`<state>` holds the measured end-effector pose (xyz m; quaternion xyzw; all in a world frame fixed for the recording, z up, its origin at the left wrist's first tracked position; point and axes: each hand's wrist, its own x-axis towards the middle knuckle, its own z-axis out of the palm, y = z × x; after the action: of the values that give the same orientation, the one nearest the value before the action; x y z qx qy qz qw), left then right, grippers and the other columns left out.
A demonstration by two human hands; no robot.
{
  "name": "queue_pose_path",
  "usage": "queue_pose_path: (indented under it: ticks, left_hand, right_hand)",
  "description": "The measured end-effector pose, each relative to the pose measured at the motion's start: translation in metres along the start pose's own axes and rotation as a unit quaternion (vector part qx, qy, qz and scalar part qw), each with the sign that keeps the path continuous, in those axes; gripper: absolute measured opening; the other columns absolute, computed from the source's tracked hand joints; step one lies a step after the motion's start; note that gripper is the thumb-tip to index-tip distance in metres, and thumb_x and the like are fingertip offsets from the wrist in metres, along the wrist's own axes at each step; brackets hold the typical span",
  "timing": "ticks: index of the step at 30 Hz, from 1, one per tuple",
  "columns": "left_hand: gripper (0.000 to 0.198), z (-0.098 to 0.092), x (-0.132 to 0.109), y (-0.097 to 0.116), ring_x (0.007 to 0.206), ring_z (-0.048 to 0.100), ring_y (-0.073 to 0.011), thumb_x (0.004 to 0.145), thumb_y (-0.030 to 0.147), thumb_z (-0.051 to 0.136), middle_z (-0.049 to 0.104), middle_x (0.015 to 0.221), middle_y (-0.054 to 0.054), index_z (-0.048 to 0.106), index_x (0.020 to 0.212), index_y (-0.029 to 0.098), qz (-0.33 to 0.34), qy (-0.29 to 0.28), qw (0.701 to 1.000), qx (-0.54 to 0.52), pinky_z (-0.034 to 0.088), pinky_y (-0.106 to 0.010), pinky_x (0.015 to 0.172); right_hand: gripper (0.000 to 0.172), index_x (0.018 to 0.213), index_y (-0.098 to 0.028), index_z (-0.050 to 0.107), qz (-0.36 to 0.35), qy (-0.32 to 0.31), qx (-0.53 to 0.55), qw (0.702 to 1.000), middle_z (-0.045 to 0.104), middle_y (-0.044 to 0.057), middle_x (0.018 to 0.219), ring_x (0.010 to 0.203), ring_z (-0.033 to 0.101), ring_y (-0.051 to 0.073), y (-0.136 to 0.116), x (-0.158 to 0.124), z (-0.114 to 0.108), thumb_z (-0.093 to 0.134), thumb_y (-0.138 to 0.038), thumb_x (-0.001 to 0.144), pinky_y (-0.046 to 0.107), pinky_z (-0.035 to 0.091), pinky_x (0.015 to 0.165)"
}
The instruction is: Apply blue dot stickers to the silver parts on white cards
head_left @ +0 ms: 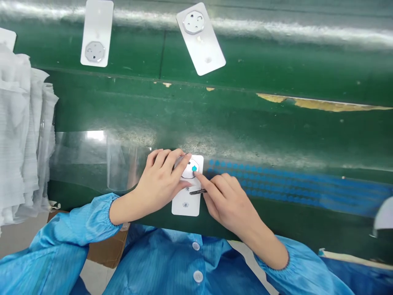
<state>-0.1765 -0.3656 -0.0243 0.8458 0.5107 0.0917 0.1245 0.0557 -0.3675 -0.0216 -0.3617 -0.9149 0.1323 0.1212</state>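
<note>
A white rectangular plate (188, 207) with rounded corners lies on the green bench in front of me. An octagonal disc (186, 173) sits at its far end and bears a small bright blue sticker (194, 168). My left hand (161, 177) grips the plate from the left, fingers over the disc's edge and thumb on the plate. My right hand (229, 198) has its index fingertip at the lower edge of the blue sticker. A slim black tool (198, 191) is tucked in this hand, its end pointing left over the plate; its kind is unclear.
A clear sheet with rows of blue stickers (276, 184) lies at the right. Clear plastic film (81, 159) and a pile of white translucent bags (21, 135) are at the left. Two more white plates (97, 30), (211, 49) lie on the far ledge, whose edge is chipped.
</note>
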Motion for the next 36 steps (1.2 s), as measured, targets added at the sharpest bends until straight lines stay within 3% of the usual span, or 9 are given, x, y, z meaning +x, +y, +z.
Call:
queue_pose_path:
  ticks: [9,21,25,28,31,36]
  left_hand:
    - [0.065,0.005,-0.001,-0.002,0.123,0.053,-0.0319,0.091,0.046,0.078,0.061,0.138,-0.016,0.055,0.142,0.013,0.003,0.017,1.000,-0.003,0.037,-0.049,0.105]
    - [0.068,0.005,-0.002,0.001,0.123,0.054,-0.0315,0.091,0.050,0.076,0.060,0.142,-0.015,0.056,0.144,0.012,0.008,-0.002,0.999,0.042,0.038,-0.049,0.110]
    - [0.071,0.005,-0.003,0.000,0.124,0.054,-0.0316,0.091,0.051,0.076,0.059,0.142,-0.015,0.054,0.147,0.014,-0.006,-0.006,0.999,0.031,0.037,-0.047,0.110]
    - [0.080,0.005,-0.002,0.000,0.127,0.052,-0.0320,0.091,0.053,0.075,0.058,0.143,-0.016,0.047,0.153,0.012,-0.017,-0.008,1.000,0.012,0.035,-0.047,0.110]
    - [0.084,0.006,-0.001,0.001,0.130,0.049,-0.0321,0.092,0.050,0.076,0.056,0.146,-0.016,0.039,0.158,0.013,-0.007,-0.004,1.000,-0.005,0.031,-0.047,0.113]
    - [0.090,0.009,0.000,0.000,0.133,0.048,-0.0325,0.088,0.048,0.081,0.056,0.145,-0.016,0.037,0.158,0.013,-0.015,0.009,0.999,-0.035,0.029,-0.047,0.114]
  right_hand:
    - [0.053,0.151,-0.006,0.048,-0.001,-0.025,-0.155,0.988,0.055,0.006,0.076,0.072,0.043,0.024,-0.019,0.004,0.007,0.047,-0.003,0.098,0.038,0.032,0.062]
    - [0.046,0.143,-0.003,0.055,0.040,-0.041,-0.191,0.980,0.056,0.007,0.075,0.072,0.044,0.025,-0.028,0.008,0.006,0.048,-0.006,0.098,0.038,0.032,0.064]
    - [0.041,0.138,-0.004,0.057,0.043,-0.030,-0.129,0.990,0.056,0.007,0.078,0.074,0.046,0.025,-0.023,0.005,-0.001,0.047,-0.008,0.099,0.038,0.036,0.064]
    - [0.031,0.132,-0.009,0.056,0.094,0.004,-0.013,0.995,0.058,0.008,0.087,0.079,0.052,0.024,-0.023,-0.001,-0.005,0.048,-0.013,0.102,0.038,0.044,0.069]
    - [0.029,0.132,-0.014,0.054,0.162,0.029,0.072,0.984,0.056,0.007,0.091,0.083,0.056,0.022,-0.026,-0.009,-0.004,0.051,-0.018,0.104,0.037,0.049,0.074]
    - [0.030,0.135,-0.020,0.053,0.223,0.031,0.124,0.966,0.057,0.006,0.096,0.087,0.058,0.023,-0.035,-0.018,0.004,0.052,-0.023,0.105,0.038,0.052,0.075]
